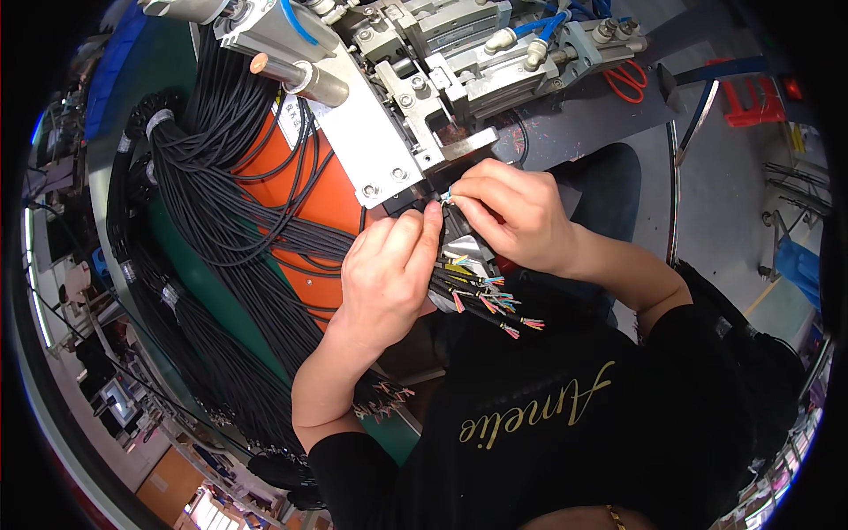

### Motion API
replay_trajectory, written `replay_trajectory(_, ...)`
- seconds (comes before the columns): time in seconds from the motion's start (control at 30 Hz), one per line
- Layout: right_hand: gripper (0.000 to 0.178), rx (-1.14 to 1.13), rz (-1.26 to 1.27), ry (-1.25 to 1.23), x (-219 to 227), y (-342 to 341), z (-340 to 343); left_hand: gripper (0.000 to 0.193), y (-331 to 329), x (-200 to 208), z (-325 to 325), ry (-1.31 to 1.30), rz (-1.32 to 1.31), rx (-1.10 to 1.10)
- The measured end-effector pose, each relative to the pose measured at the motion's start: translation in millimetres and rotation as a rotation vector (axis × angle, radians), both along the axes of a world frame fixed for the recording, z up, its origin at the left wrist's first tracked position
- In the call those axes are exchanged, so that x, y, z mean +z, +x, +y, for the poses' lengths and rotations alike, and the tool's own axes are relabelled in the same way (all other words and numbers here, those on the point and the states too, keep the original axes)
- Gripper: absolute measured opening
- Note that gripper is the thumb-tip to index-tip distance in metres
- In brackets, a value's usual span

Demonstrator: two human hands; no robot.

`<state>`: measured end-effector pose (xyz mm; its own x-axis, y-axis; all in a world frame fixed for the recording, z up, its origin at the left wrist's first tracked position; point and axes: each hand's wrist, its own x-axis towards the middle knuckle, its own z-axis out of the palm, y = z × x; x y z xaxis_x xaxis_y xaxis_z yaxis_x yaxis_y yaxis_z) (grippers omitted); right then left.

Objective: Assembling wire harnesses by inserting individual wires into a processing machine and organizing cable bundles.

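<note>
My left hand (389, 274) is closed around a bundle of black cables (322, 238), its index fingertip close to the machine's front edge. Below that hand the cable ends (484, 299) fan out, with short red, yellow, blue and white wires bared from the black jackets. My right hand (521, 216) pinches thin blue and white wires (447, 197) between thumb and forefinger, just beside the left fingertip. Both hands meet in front of a metal machine (433, 88) with clamps and cylinders. The exact wire tips are partly hidden by my fingers.
Many more black cables (203, 141) lie tied in bundles over an orange plate (300, 203) and a green table (172, 225) on the left. Blue air hoses (549, 26) run into the machine. A red stool-like object (753, 102) stands at the far right.
</note>
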<state>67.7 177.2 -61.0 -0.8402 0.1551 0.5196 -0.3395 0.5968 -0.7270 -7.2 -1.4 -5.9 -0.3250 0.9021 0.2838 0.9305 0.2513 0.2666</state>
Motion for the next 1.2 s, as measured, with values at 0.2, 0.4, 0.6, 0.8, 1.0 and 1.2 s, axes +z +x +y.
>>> replay_trajectory(0.2,0.007,0.126,-0.278,-0.414,17.1,1.7,5.4,0.032,1.9,-10.8,-0.2,0.101,-0.048,0.091)
replay_trajectory(0.4,0.006,0.321,-0.651,-0.907,25.6,1.4,14.2,0.03,0.2,-10.7,-1.1,0.177,-0.002,0.042)
replay_trajectory(0.6,0.007,0.224,-0.408,-0.598,17.7,-0.1,6.2,0.028,0.3,-8.5,1.1,0.13,-0.001,0.075)
replay_trajectory(0.8,0.009,0.126,-0.274,-0.315,14.8,-0.6,2.2,0.031,-1.7,-8.0,-0.7,0.096,-0.107,0.098)
replay_trajectory(1.0,0.007,0.106,-0.214,-0.497,10.8,0.5,-5.6,0.037,2.4,-8.2,-2.8,0.141,-0.267,0.162)
replay_trajectory(1.2,0.007,-0.053,0.064,0.05,6.2,-2.4,-3.9,0.041,2.6,-10.4,-2.0,0.084,-0.139,0.119)
